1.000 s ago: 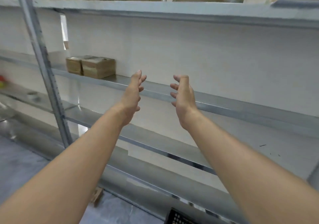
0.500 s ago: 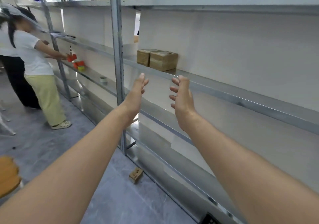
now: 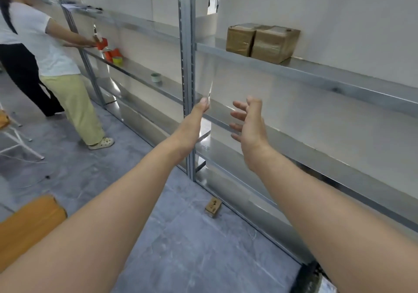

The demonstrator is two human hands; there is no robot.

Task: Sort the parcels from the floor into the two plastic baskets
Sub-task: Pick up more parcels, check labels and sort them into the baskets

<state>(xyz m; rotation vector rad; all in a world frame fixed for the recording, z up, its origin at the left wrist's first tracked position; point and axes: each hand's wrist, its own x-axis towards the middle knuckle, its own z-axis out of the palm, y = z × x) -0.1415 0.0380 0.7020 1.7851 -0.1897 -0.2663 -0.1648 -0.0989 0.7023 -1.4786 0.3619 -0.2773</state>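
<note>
— Parcel [image 3: 213, 206]?
— Lies on the grey floor [image 3: 181, 247] just right of the steel upright's [image 3: 187, 44] foot, a little nearer the camera. Small, cardboard, touched by neither hand.
— Left hand [image 3: 192, 123]?
— Stretches forward right in front of the upright, seen edge-on, with straight fingers held together. Grasps nothing.
— Right hand [image 3: 248, 127]?
— Hovers just right of the upright, with the palm toward the left hand and the fingers spread, loosely bent. Released too, empty. Well above the parcel.
— Higher up, right of the upright?
— Two taped cardboard boxes [image 3: 262, 41] on a shelf [image 3: 328, 80], touching side by side.
— And left of the upright?
— Another person [image 3: 52, 51] in a white top and pale yellow trousers, reaching to a shelf beside orange-red tape dispensers [image 3: 111, 54]. Closer to the upright, a yellow tape roll [image 3: 117, 60], then a pale green roll [image 3: 156, 77]. Far left and low, an orange rounded object [image 3: 29, 220], too cut off to name.
</note>
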